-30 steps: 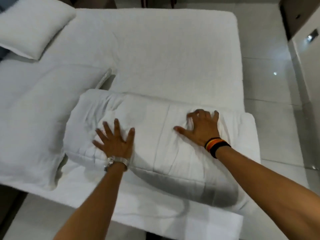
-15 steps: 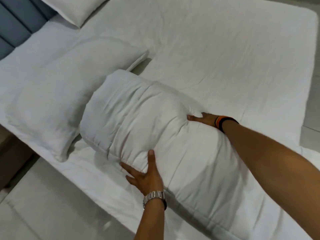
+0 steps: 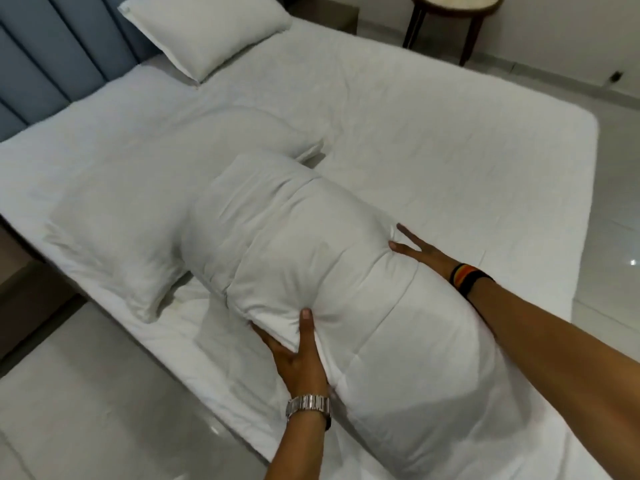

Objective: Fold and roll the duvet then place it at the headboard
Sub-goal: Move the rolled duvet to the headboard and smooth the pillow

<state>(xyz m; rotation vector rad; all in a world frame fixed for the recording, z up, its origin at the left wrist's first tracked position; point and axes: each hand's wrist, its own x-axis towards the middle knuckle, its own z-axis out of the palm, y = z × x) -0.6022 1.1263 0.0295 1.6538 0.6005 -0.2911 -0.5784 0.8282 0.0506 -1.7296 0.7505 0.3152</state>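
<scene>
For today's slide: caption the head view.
Left hand grips, right hand presses the rolled duvet on the bed beside a pillow.

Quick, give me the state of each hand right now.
Left hand: holding the near side of the rolled duvet, thumb on top, fingers underneath.
Right hand: open, fingers straight, pressing the duvet's far side.

The rolled duvet [image 3: 311, 271] lay between the two hands on the bed [image 3: 450, 150]. The left hand [image 3: 294, 351] gripped its near edge, thumb on top and fingers tucked beneath. The right hand [image 3: 422, 254] pressed its far side with straight, spread fingers. A large pillow [image 3: 131, 209] lay just left of the left hand, and a smaller pillow [image 3: 207, 29] sat well beyond both hands, by the headboard [image 3: 52, 64].
</scene>
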